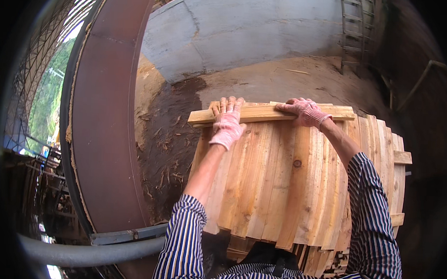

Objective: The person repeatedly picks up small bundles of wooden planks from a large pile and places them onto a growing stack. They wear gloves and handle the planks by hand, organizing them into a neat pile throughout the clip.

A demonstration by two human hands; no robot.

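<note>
My left hand (227, 125), in a pale pink glove, is laid over a light wooden board (264, 113). Its fingers reach across to the far side, with the thumb on the near side. Farther right, my right hand (305, 111), gloved the same, grips the same board from above with its fingers pointing left. The board lies crosswise at the far edge of a stack of planks (261, 185), with at least one more strip showing behind or under it. Those planks lie side by side, pointing away from me. The palms hide what is under them.
A tall brown metal beam (106, 111) rises at the left, with a grey pipe (91, 253) at its lower end. Dark, debris-strewn ground (167, 137) lies beside the stack. Behind stand a grey wall (247, 32) and a ladder (353, 31). Crosspiece ends (402, 157) jut out at the stack's right.
</note>
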